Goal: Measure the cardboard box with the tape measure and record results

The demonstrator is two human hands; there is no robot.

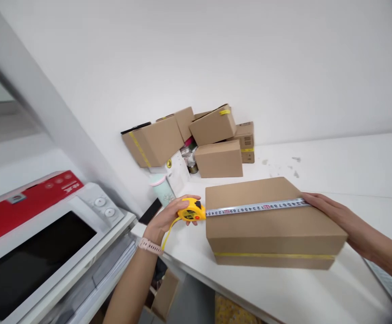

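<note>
My left hand (169, 215) is closed around a yellow tape measure (189, 209), at the left edge of a cardboard box (250, 229). A yellow wrist strap hangs from the tape's case. The metal blade (250, 208) runs out across the top of the box to its right side. There my right hand (324, 207) lies against the box's right edge, its fingertips at the end of the blade. The box lies flat on the white table, with a strip of yellow tape along its near side. The right thumb is out of sight.
Several cardboard boxes (218, 159) are stacked against the wall at the back. A pale green bottle (162, 189) and a dark flat object (150, 211) stand near my left hand. A microwave (108, 204) is on a shelf at left. An opened carton (165, 292) sits below the table (196, 261).
</note>
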